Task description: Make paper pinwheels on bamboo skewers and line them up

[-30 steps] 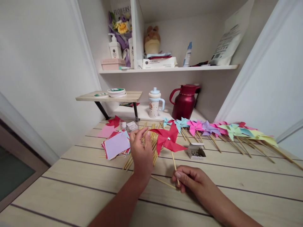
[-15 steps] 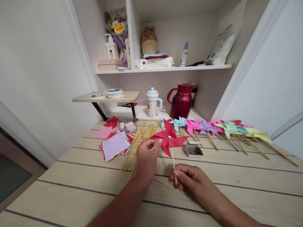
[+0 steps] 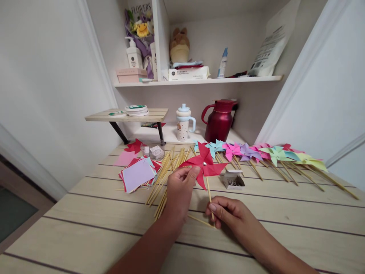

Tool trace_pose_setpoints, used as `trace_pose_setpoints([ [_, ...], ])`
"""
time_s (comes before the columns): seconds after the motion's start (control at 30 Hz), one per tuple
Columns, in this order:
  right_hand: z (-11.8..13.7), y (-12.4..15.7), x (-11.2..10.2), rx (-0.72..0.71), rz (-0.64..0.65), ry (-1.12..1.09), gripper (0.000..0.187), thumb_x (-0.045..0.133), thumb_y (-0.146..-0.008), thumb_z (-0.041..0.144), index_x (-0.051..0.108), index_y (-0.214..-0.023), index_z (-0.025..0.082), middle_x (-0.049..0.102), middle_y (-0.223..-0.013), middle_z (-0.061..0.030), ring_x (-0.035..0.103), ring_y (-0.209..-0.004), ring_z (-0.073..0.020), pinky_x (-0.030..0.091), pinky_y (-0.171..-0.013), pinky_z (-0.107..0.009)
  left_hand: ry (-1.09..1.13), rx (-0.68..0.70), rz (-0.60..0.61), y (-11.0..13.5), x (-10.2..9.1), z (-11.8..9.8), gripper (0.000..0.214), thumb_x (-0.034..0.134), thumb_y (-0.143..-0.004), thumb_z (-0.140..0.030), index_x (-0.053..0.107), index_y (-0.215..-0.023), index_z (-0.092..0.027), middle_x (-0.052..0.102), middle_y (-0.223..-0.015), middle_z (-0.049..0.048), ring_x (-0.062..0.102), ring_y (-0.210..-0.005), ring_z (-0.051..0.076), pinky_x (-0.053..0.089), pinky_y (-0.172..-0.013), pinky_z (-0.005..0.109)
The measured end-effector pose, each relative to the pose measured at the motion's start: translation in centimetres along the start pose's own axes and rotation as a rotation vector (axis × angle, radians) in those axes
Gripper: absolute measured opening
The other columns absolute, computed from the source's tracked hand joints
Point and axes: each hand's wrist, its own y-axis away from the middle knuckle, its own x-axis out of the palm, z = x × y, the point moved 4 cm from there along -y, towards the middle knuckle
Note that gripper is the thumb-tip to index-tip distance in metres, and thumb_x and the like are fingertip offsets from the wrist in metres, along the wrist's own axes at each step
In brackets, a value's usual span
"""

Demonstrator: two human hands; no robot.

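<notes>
R hand [image 3: 228, 213] pinches stick [image 3: 209, 190] low, axis near-upright; red pinwheel [image 3: 210, 169] atop, mostly R of L hand [image 3: 180, 186] (nearer). L narrow, can't tell if gripping.

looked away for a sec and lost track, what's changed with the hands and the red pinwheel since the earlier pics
The left hand, its fingers raised earlier, has moved right and slightly down to the held red pinwheel; it now appears to touch a blade. The right hand still grips the stick. The small box and paper squares stayed put.
</notes>
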Motion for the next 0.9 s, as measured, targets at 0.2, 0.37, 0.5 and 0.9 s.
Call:
trace_pose_setpoints([
  [0.2,-0.1,0.0,-0.3,-0.022,-0.025,0.009,0.044,0.056,-0.09,0.057,0.065,-0.079,0.016,0.058,-0.064,-0.0006,0.052,-0.059,-0.0137,0.039,-0.062,-0.028,-0.209,0.132,-0.052,0.3,0.2,-0.1,0.045,0.069,-0.074,-0.031,0.033,-0.049,-0.021,0.031,-0.055,-0.0055,0.031,-0.056,0.011,0.025,-0.054,0.026],
  [0.37,0.0,0.1,-0.4,-0.025,-0.026,-0.001,0.042,0.056,-0.091,0.055,0.066,-0.08,0.016,0.058,-0.065,-0.0007,0.053,-0.06,-0.0136,0.039,-0.062,-0.028,-0.203,0.059,0.001,0.7,0.4,-0.3,0.047,0.061,-0.083,-0.045,0.037,-0.052,-0.021,0.033,-0.053,-0.0053,0.035,-0.054,0.011,0.028,-0.055,0.026],
  [0.5,-0.1,0.0,-0.3,-0.011,-0.027,-0.004,0.043,0.057,-0.09,0.057,0.065,-0.078,0.016,0.057,-0.065,-0.0001,0.052,-0.059,-0.0133,0.039,-0.061,-0.027,-0.089,-0.08,0.007,0.8,0.2,0.0,0.053,0.053,-0.087,-0.058,0.044,-0.051,-0.02,0.038,-0.049,-0.0043,0.034,-0.049,0.01,0.027,-0.051,0.026],
  [0.9,0.2,0.0,-0.2,-0.012,-0.04,-0.056,0.043,0.06,-0.087,0.058,0.065,-0.076,0.017,0.058,-0.065,-0.0003,0.051,-0.06,-0.0137,0.041,-0.06,-0.027,0.172,-0.255,0.239,2.0,2.5,1.4,0.042,0.06,-0.083,-0.052,0.065,-0.063,-0.016,0.043,-0.048,-0.005,0.042,-0.04,0.009,0.034,-0.046,0.023],
])
